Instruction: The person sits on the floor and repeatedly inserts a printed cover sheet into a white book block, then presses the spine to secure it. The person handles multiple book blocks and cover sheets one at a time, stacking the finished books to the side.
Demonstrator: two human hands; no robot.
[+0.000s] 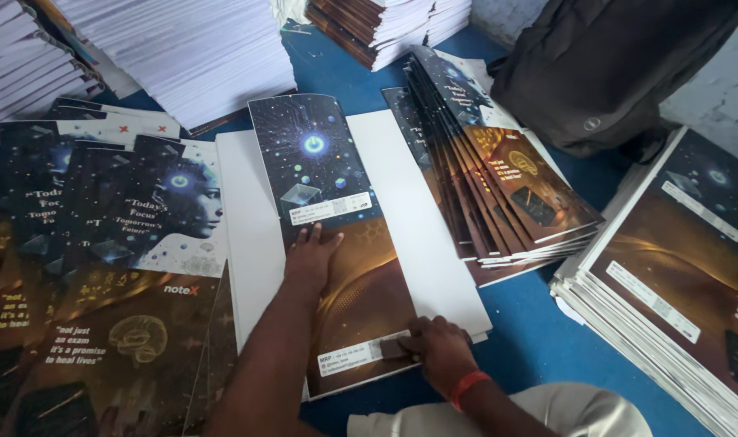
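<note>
Glossy printed cover sheet, dark blue above and brown-gold below (337,243), lies on a white paper block (434,243) on the blue worktop (539,340). Left hand (311,255) presses flat, open; right hand (438,350) curls loosely over the near edge, gripping nothing clearly. Judged thin, light, slippery, crease-prone; best lifted by edges.

Single head view, worn camera, looks steeply down and forward from above the white sheet stack (434,243) on the blue floor. Close range: forearms enter from the bottom edge. Frame reaches paper piles beyond the stack, printed covers left and right of it. No second view to overlap.
</note>
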